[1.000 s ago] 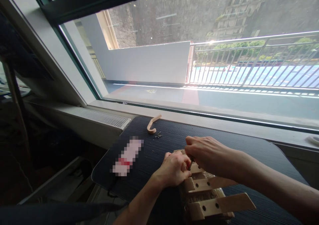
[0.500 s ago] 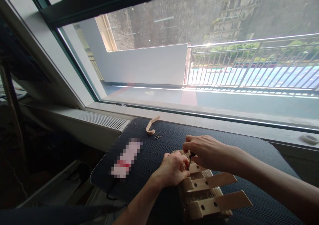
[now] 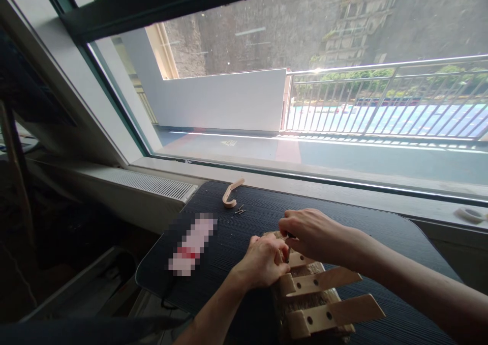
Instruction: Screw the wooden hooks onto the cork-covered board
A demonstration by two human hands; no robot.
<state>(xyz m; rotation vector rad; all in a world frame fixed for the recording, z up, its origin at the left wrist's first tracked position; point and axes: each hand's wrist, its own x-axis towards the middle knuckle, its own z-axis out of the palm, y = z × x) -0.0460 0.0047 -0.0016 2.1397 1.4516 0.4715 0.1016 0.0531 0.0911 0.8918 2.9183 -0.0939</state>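
A rough-edged wooden board (image 3: 280,312) lies on the dark table, with wooden hooks across it. The two nearer ones, a middle hook (image 3: 320,282) and a front hook (image 3: 335,315), show two dark holes each. My left hand (image 3: 263,261) is closed around the curled end of the farthest hook (image 3: 301,259), pressing it to the board. Above it, my right hand (image 3: 310,230) grips a small screwdriver (image 3: 288,253), mostly hidden by the fingers. Its shaft points down at a hole in that hook, beside my left fingertips.
On the dark table (image 3: 366,233), a loose wooden hook (image 3: 230,195) lies near the far edge beside several screws (image 3: 240,210). A blurred-out pink and red item (image 3: 193,246) lies to the left. Beyond are a window sill (image 3: 305,186) and a vent grille (image 3: 168,182).
My right hand has turned slightly at the fingers around the screwdriver. My left hand and the board have stayed in place.
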